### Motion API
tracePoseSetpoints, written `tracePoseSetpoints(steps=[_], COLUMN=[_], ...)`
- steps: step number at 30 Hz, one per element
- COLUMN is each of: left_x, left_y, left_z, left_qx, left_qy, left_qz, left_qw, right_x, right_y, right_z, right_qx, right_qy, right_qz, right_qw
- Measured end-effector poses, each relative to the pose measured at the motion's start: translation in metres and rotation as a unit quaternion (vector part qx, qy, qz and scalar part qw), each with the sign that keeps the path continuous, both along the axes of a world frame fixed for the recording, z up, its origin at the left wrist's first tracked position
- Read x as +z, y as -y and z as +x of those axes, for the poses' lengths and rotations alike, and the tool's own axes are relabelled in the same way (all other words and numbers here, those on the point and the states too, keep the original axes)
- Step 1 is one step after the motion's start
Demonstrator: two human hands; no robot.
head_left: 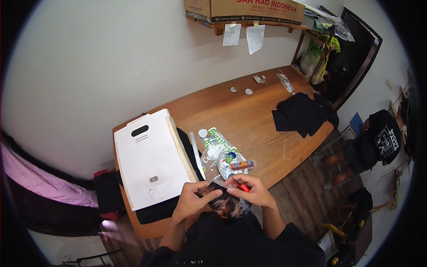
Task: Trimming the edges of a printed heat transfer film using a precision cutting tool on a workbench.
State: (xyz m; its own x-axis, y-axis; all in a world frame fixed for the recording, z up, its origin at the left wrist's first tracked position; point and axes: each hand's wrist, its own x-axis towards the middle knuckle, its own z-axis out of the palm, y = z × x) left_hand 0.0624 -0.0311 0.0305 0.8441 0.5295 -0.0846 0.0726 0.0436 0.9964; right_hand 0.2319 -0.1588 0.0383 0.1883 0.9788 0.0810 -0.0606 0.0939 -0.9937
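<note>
My left hand (192, 196) pinches the left edge of a dark printed film sheet (229, 204) held over the near edge of the wooden table (249, 115). My right hand (251, 189) holds a small red-handled cutter (242, 187) against the top of that sheet. Just beyond my hands lie several colourful printed sticker sheets (222, 153) and a clear ruler (195, 149).
A white heat press (149, 158) stands at the table's left with black cloth beneath it. Black garments (302, 113) are piled at the far right. A person in a black shirt (378, 142) crouches on the floor to the right. A cardboard box (249, 11) sits on a wall shelf.
</note>
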Motion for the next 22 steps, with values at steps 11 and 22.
tracePoseSetpoints(steps=[11, 22], left_x=[0.015, 0.017], left_y=[0.012, 0.007], left_z=[0.003, -0.001], left_qx=[0.063, -0.078], left_qy=[0.054, 0.045], left_qz=[0.100, 0.162], left_qw=[0.991, 0.983], right_x=[-0.011, 0.005], right_y=[0.001, 0.009], right_z=[0.005, 0.003], right_qx=[-0.035, 0.056], right_qy=[0.035, 0.184], right_qz=[0.017, 0.013], right_qw=[0.999, 0.981])
